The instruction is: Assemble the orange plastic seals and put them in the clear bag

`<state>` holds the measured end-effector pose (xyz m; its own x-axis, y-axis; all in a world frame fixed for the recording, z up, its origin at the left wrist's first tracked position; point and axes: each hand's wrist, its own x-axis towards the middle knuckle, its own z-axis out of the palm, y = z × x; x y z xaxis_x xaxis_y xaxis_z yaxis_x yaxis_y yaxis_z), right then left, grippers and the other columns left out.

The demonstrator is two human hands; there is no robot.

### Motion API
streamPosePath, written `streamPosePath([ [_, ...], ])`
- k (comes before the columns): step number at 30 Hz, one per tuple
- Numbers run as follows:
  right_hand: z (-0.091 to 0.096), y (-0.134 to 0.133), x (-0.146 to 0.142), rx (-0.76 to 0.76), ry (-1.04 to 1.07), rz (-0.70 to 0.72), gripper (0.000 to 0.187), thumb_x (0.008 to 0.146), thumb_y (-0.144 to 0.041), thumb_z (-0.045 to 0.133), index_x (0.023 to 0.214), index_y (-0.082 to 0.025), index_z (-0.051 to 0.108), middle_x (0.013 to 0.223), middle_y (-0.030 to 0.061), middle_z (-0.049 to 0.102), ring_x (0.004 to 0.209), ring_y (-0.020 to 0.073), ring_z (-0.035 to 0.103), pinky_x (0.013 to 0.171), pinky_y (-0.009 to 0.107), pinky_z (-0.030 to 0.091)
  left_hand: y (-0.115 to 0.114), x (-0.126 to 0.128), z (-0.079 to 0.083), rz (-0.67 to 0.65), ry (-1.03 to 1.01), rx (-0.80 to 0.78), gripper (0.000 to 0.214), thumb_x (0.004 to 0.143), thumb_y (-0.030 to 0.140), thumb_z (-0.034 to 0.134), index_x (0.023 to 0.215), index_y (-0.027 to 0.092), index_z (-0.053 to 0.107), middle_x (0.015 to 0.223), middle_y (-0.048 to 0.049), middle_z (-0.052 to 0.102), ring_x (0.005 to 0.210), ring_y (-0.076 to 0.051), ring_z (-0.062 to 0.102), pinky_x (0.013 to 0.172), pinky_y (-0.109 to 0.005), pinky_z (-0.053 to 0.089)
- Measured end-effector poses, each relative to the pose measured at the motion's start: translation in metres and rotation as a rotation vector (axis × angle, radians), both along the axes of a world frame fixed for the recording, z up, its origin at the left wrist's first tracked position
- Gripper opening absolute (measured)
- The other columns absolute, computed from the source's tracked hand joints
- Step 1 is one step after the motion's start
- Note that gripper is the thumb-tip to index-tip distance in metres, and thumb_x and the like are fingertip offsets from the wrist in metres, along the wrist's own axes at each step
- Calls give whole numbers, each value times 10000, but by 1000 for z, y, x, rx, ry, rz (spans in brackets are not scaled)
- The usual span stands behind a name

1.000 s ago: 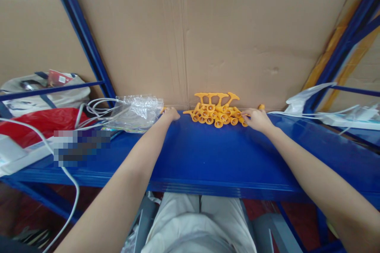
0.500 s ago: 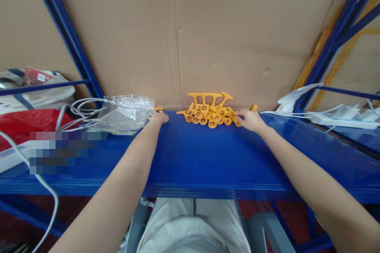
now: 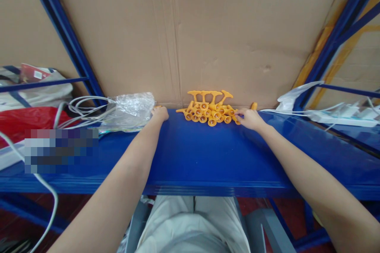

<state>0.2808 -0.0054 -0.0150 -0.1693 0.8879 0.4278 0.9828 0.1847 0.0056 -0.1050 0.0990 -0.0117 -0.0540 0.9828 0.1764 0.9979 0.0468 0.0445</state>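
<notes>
A pile of orange plastic pieces with cup-shaped ends and T-shaped handles [image 3: 212,112] lies on the blue shelf against the cardboard. Left of it, my left hand [image 3: 160,114] is closed over another orange piece [image 3: 158,106], beside the clear plastic bag [image 3: 132,108]; only a little of that piece shows above my fingers. My right hand [image 3: 249,119] is at the pile's right end, fingers bent on an orange cup-ended piece [image 3: 238,120]. An orange handle end [image 3: 254,106] sticks up just behind this hand.
White cables [image 3: 86,108], a red bag [image 3: 35,120] and a blurred-out item [image 3: 59,150] lie on the left. At the right are a white power strip [image 3: 344,118] and a white plastic bag [image 3: 292,97]. Cardboard [image 3: 225,39] stands behind the shelf [image 3: 202,158] between blue posts.
My left hand's fingers have curled in over the orange piece next to the clear bag. My right hand stays at the pile's right end. The view has tilted slightly.
</notes>
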Motion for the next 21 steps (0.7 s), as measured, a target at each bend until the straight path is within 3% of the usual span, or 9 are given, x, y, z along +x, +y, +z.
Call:
streamPosePath([
  [3, 0, 0, 0, -3, 7, -4, 326, 909, -225, 484, 1093, -216, 754, 1151, 84, 762, 1075, 255, 706, 906, 378, 523, -3, 9, 2, 53, 66, 10, 507, 787, 244, 595, 1268, 113, 685, 1315, -237, 648, 1277, -361, 577, 1040, -439, 492],
  [9, 0, 0, -2, -9, 32, -12, 337, 901, -220, 492, 1112, -204, 754, 1154, 92, 762, 1090, 267, 703, 924, 396, 522, -8, 21, 5, -25, 89, 49, 444, 847, 155, 476, 1212, 107, 723, 1291, -207, 676, 1233, -329, 622, 999, -409, 531],
  [14, -1, 1, 0, 9, 33, 6, 327, 905, -219, 491, 1100, -209, 753, 1170, 84, 758, 1111, 257, 696, 932, 383, 517, -7, 28, 14, -144, 75, 77, 411, 838, 163, 501, 1160, 117, 753, 1179, -179, 734, 1174, -297, 663, 1009, -320, 509],
  [18, -1, 1, 1, -3, 31, 7, 343, 899, -225, 486, 1107, -202, 758, 1158, 94, 760, 1079, 262, 705, 919, 385, 525, -8, 36, 24, -254, 88, -3, 346, 842, 184, 539, 1097, 169, 773, 1130, -104, 765, 1141, -246, 682, 958, -235, 511],
  [21, -1, 2, 2, 4, 27, 14, 347, 891, -221, 488, 1102, -212, 764, 1142, 88, 765, 1053, 262, 712, 904, 386, 532, -9, 43, 31, -312, 43, -114, 315, 841, 172, 546, 1057, 175, 775, 985, -62, 794, 964, -194, 741, 875, -210, 537],
])
